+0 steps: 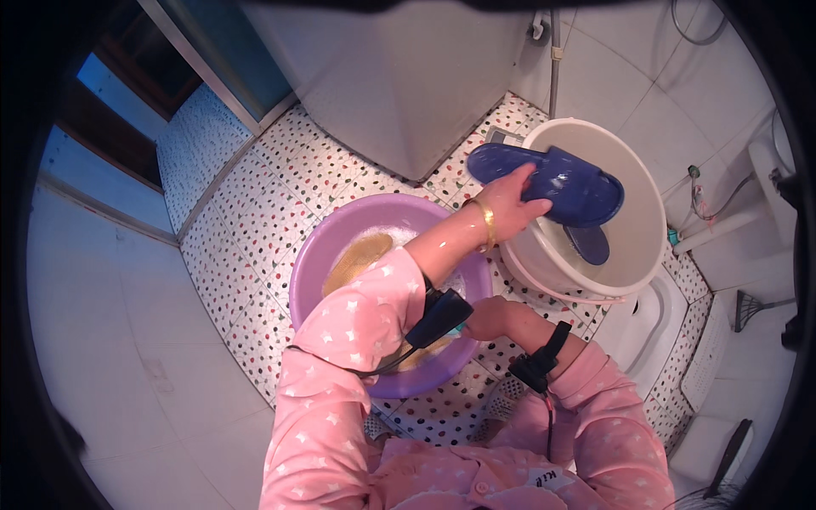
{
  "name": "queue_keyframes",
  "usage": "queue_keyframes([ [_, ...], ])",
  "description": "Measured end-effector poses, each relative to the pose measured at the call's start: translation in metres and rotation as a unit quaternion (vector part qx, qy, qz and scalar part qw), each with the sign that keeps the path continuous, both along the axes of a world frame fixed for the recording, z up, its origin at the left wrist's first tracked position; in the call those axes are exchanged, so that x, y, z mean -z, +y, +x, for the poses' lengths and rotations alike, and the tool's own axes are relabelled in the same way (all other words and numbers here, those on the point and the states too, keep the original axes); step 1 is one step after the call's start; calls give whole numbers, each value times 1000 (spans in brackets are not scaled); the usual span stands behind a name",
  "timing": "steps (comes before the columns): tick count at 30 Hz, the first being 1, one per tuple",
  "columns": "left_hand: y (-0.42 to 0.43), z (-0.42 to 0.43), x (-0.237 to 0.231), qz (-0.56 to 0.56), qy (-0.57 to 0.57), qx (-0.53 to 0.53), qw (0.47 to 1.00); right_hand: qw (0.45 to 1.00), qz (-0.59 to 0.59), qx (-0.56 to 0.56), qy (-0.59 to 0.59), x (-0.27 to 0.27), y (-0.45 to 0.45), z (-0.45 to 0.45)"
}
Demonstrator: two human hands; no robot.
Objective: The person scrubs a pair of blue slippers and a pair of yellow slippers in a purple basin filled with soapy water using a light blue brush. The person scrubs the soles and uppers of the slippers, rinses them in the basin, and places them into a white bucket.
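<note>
My left hand (509, 209) grips the edge of a wet blue slipper (567, 185) above the near-left rim of a white plastic bucket (637, 217). A second blue slipper (588, 245) rests inside the bucket, partly covered by the first. Under my left forearm stands a purple basin (309, 274) with suds. In it lies a yellow-tan slipper (360, 258), and another yellow-tan piece (427, 357) shows lower down, mostly hidden by my sleeve. At the basin's right rim, my right hand (491, 317) is closed around a teal object (457, 329), largely hidden by the wrist device.
A squat toilet (644, 328) is set in the floor right of the bucket. The large pale appliance (408, 83) stands ahead on the speckled tile floor (248, 255). A pipe (555, 70) runs down the wall behind the bucket. At left is a doorway with a raised sill (217, 178).
</note>
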State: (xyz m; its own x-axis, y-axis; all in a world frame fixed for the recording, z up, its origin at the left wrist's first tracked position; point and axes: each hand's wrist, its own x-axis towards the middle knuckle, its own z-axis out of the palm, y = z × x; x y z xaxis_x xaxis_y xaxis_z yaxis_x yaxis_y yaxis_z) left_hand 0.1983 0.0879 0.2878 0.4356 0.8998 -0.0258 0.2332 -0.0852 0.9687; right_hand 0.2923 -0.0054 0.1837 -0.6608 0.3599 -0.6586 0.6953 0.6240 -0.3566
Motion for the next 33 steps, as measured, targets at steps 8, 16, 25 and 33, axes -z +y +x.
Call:
queue_keyframes([
  [8, -8, -207, 16, -126, 84, -105, 983, 995, -52, 74, -46, -4, 11, 19],
  [16, -153, -299, 164, -275, 411, -45, 868, 998, 21, 50, -35, 13, 15, -7],
  [25, -196, -236, 266, -295, 531, -215, 765, 977, 94, 189, 26, 99, 14, -30],
  [33, -177, -202, 282, -218, 444, -171, 852, 936, 124, 327, 42, 159, 18, -53],
])
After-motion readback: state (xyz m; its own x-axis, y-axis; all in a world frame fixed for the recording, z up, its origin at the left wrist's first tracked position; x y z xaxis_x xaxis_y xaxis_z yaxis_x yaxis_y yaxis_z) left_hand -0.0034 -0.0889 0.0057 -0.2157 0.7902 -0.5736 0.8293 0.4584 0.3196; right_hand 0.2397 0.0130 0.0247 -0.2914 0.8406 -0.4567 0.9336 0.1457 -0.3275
